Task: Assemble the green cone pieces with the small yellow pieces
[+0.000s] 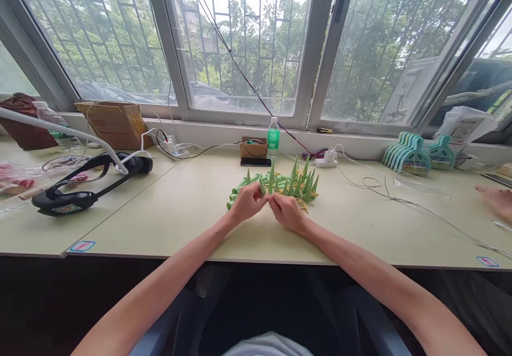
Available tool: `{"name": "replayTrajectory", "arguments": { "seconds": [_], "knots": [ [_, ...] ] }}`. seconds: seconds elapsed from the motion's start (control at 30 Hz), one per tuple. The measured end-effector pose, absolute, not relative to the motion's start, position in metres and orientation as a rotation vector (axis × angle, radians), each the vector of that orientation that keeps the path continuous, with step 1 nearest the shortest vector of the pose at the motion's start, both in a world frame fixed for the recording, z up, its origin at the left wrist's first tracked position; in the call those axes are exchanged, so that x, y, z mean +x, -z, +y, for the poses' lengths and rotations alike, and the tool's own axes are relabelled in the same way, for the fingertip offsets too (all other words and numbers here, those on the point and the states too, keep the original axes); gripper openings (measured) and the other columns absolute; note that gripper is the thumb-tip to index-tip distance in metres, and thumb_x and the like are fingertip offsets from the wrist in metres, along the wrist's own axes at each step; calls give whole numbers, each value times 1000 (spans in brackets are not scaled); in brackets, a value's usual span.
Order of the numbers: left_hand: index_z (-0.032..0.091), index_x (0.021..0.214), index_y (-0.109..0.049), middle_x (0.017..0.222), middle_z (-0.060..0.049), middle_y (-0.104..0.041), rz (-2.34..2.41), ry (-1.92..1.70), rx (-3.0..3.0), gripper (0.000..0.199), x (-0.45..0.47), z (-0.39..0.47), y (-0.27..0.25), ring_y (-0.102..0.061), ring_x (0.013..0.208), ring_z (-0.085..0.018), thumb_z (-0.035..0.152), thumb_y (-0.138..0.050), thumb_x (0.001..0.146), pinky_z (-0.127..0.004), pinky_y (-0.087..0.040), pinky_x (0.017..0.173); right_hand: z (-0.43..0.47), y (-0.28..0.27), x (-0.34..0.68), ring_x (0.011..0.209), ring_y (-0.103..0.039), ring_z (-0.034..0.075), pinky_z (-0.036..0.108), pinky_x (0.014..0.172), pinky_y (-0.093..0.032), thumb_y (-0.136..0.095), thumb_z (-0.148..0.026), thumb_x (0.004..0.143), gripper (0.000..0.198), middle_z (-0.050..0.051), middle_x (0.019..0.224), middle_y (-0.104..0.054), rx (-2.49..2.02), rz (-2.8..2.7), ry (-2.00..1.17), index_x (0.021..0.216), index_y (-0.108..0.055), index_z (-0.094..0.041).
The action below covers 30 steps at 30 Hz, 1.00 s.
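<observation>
My left hand [248, 201] is closed around a small green cone [262, 186], its tip pointing up. My right hand [287, 210] meets it at the fingertips, pinched at the cone's lower end; whatever it grips there is too small to make out. Just beyond both hands is a cluster of similar pieces. Several green cones [308, 188] stand upright on the right side of it, while others [236, 192] lie on their sides at the left. Small yellow pieces [304, 207] are scattered among them.
Behind the cluster are a phone [256, 162], a small cardboard box [253, 147] and a green-labelled bottle [273, 136]. A black headset [76, 188] lies left. Cables [416, 203] cross the right side, near green hangers [408, 153]. Another person's hand [496, 201] shows at the right edge.
</observation>
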<state>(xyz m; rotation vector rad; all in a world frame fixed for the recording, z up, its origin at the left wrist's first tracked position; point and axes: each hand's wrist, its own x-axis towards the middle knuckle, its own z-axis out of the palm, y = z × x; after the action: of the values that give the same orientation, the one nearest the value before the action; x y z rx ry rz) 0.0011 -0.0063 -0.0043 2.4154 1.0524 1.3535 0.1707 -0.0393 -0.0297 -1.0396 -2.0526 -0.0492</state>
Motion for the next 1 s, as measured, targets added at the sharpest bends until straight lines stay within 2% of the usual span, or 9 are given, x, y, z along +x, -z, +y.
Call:
{"name": "replayTrajectory", "arguments": {
  "seconds": [0.17, 0.33, 0.57, 0.73, 0.9, 1.0],
  "knots": [
    [17, 67, -51, 57, 3, -47, 1090, -1411, 2353, 16, 2, -6, 4, -38, 47, -8, 24, -55, 80, -23, -34, 49, -43, 32, 171, 49, -35, 9, 24, 53, -25, -31, -31, 100, 38, -2, 57, -48, -955, -2140, 158, 65, -42, -20],
    [17, 69, -52, 58, 3, -47, 1095, -1449, 2329, 16, 3, -7, 5, -38, 47, -8, 27, -55, 82, -23, -35, 49, -47, 27, 179, 49, -36, 8, 24, 53, -22, -32, -30, 99, 38, -2, 58, -51, -881, -2267, 225, 65, -45, -19],
    [18, 66, -50, 55, 4, -44, 1086, -1457, 2350, 20, 4, -7, 5, -38, 46, -8, 28, -57, 82, -23, -34, 48, -49, 20, 236, 49, -39, 9, 25, 51, -21, -34, -30, 98, 41, 1, 58, -53, -1199, -2256, 451, 64, -53, -17],
    [19, 63, -45, 53, 5, -41, 1070, -1448, 2384, 22, 4, -8, 6, -35, 46, -8, 26, -57, 81, -22, -33, 49, -54, 24, 267, 57, -52, 13, 26, 53, -23, -40, -33, 97, 31, 3, 69, -61, -1557, -2162, 474, 80, -59, -17],
    [19, 60, -39, 53, 5, -40, 1063, -1444, 2423, 27, 4, -10, 4, -35, 48, -8, 24, -58, 79, -23, -33, 50, -58, 26, 264, 69, -60, 17, 26, 58, -31, -43, -35, 96, 26, 6, 81, -66, -1603, -2263, 393, 99, -61, -17],
    [19, 60, -38, 53, 4, -42, 1048, -1420, 2430, 29, 3, -11, 3, -37, 49, -9, 25, -57, 80, -23, -34, 51, -57, 25, 259, 71, -61, 18, 26, 61, -35, -43, -35, 96, 25, 6, 82, -66, -1587, -2296, 341, 103, -60, -18]
  ]
}}
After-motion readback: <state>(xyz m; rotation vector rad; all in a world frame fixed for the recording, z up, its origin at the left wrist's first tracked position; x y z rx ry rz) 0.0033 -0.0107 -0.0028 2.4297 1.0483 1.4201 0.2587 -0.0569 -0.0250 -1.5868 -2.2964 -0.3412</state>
